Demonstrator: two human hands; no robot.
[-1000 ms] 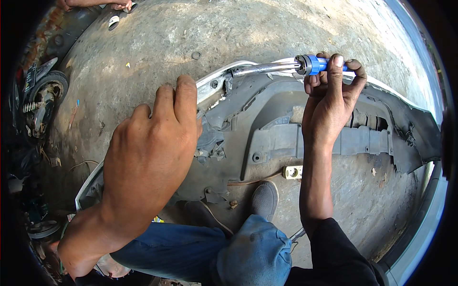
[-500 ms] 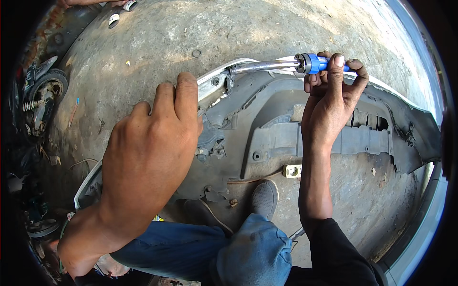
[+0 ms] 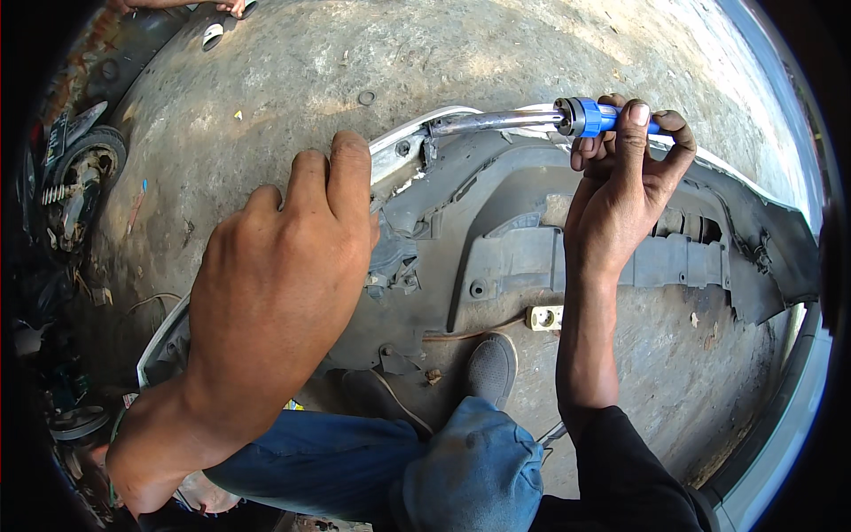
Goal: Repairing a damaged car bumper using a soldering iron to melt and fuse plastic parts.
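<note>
A big grey plastic car bumper lies inner side up on the floor, its rim white. My left hand, back up, is closed over the bumper's rim at the left; its thumb is mostly hidden. In my right hand, fingers and thumb pinch the blue handle of a soldering iron. The iron's metal barrel points left along the bumper's far rim, its tip end at a dark torn-looking spot near a hole in the white edge. Whether the tip touches the plastic I cannot tell.
A pale power socket block with a brown cord lies between bumper and my shoes. Motorcycle parts with a wheel crowd the left. Another person's hand is at the top, by a white ring. A dark ring lies beyond the bumper.
My right hand and the soldering iron have shifted slightly to the right. My left hand is nearly still. The other person's hand has come further into view at the top, over a white ring.
</note>
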